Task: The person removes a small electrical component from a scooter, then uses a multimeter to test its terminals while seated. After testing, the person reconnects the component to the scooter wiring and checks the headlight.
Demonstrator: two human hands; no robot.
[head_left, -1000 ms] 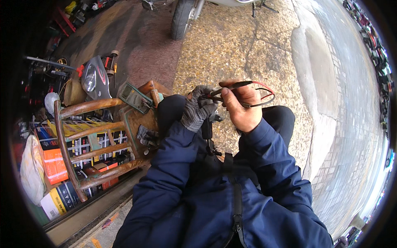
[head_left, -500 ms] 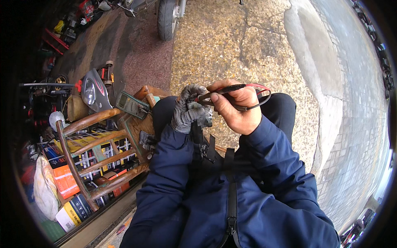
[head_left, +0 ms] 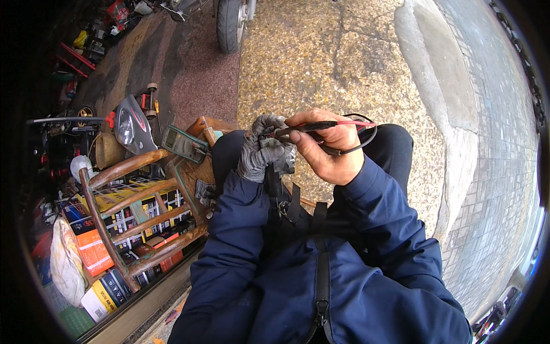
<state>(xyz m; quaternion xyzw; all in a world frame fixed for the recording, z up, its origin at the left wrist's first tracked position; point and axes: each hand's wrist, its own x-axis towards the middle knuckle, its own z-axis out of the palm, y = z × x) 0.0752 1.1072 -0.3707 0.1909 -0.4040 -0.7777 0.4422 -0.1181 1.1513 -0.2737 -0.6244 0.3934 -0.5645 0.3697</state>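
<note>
Here, the bare right hand (head_left: 329, 152) has its grip closed on a black probe (head_left: 306, 127) beside the gloved left hand (head_left: 264, 150), its own grip unclear.

Soft, even daylight is falling from above across the pavement (head_left: 344, 63), giving it a pale, flat look with no hard shadows. The brick paving (head_left: 492, 143) at the right is looking slightly washed out. The left side is sinking into dimness, where the stacked boxes (head_left: 114, 229) and clutter are sitting in shade under cover. The hands (head_left: 298, 149) and the blue jacket (head_left: 321, 269) are showing sharply in the centre. The fisheye lens is bending the curb (head_left: 441, 97) into an arc, and a black rim is darkening every corner, where details are getting squeezed and blurry.
</note>
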